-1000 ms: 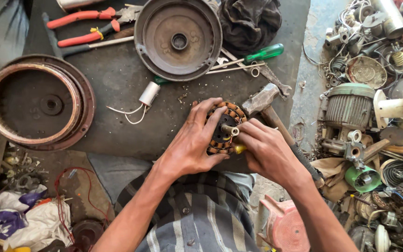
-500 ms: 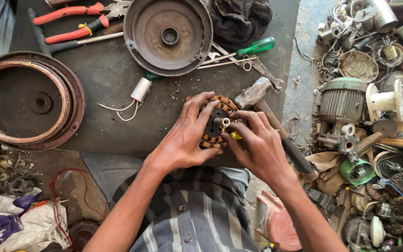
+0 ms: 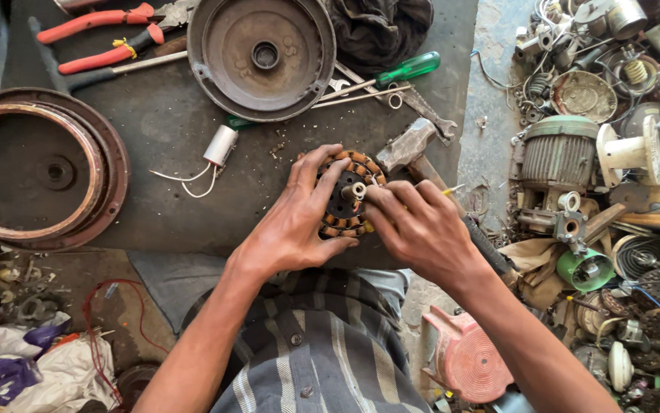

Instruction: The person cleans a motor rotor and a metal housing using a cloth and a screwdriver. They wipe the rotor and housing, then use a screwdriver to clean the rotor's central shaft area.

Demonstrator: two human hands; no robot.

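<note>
Both hands, left hand (image 3: 295, 226) and right hand (image 3: 422, 226), pinch a copper-wound stator (image 3: 345, 195); hammer (image 3: 410, 145) just right, round cover (image 3: 261, 53) far, on grimy table (image 3: 169, 138).

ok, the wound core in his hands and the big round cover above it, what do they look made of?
Wound core: coils look like copper wire, orange-brown and glossy, probably enamelled, around a dark, dull metal centre, likely steel. Round cover: looks like cast or pressed metal, grey-brown, matte, grimy. Left hand and right hand both grip the core.

The person wears a grey shirt (image 3: 322, 359) with pale stripes and dark buttons, forearms left bare.
</note>
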